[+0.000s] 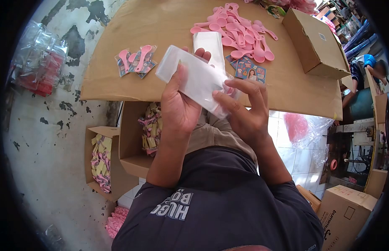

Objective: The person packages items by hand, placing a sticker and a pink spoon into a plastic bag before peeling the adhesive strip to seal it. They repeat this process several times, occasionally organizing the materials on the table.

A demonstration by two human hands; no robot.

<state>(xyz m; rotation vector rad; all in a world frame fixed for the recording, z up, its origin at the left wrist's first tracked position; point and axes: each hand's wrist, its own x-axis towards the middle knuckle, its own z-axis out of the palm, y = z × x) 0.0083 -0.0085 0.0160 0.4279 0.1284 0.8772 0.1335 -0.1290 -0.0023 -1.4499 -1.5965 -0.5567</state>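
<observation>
A stack of clear plastic bags is held at a slant above the cardboard-covered table's near edge. My left hand is closed around its left part, thumb on top and fingers beneath. At the right end, my right hand has its fingertips on the plastic, and its thumb is hidden. Behind lies a white stack, partly covered by the bags. Several pink spoons are heaped at the back, with printed cards in front of them. To the left, bagged pink spoons lie with cards.
A cardboard box stands on the table's right. Below the left edge, open boxes hold many packed pieces. Clear plastic packs lie at far left. Another person is at the right edge, and a closed carton stands lower right.
</observation>
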